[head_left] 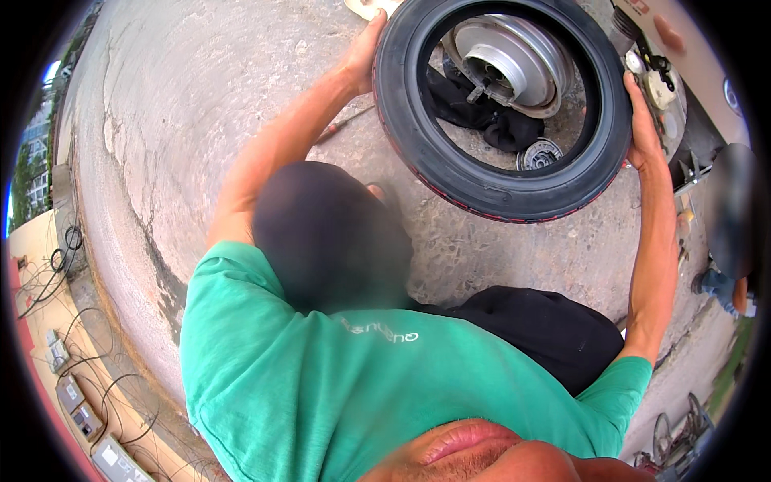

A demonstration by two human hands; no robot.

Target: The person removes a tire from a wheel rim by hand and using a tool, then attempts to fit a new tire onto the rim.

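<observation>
I hold a black tyre [502, 205] with a thin red line along its edge, gripping one side with my left hand [361, 56] and the other with my right hand [642, 120]. Through its opening show a silver wheel hub and rim [530, 60], dark cloth [506, 128] and a small round slotted metal part [536, 154] on the concrete. A thin rod-like tool [336, 124] lies near my left forearm, partly hidden by it. Whether the tyre touches the things under it I cannot tell.
Rough concrete ground [161, 96] surrounds me. Various parts and tools [666, 88] lie at the upper right. Another person in jeans [719, 289] is at the far right. Wall-mounted boxes with dangling cables [84, 410] are at the lower left. Bicycle-like wheels [662, 434] show at the lower right.
</observation>
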